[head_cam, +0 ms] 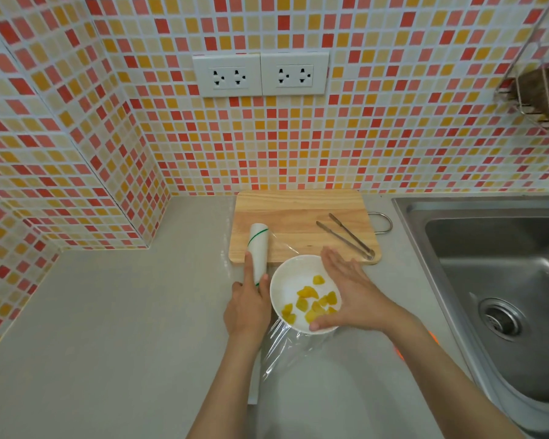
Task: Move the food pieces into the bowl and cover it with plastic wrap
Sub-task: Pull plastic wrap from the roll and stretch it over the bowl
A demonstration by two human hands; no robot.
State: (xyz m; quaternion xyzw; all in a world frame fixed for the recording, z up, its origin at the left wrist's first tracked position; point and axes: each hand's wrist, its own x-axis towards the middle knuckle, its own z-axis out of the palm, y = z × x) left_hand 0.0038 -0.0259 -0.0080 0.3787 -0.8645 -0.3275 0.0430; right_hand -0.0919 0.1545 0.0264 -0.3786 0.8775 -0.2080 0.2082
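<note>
A white bowl [285, 286] with several yellow food pieces [311, 301] sits on the grey counter just in front of the wooden cutting board [298, 213]. My left hand [247, 307] grips the near end of a white plastic wrap roll [258, 248] lying left of the bowl. A clear sheet of wrap [286, 346] stretches from the roll across the bowl and bunches on the counter in front of it. My right hand [351, 289] lies flat with spread fingers over the bowl's right rim, pressing on the film.
Metal tongs [346, 234] lie on the board's right side. A steel sink [495, 280] fills the right of the counter. The tiled wall with two sockets [260, 74] stands behind, and a wire rack [539, 99] hangs at the upper right.
</note>
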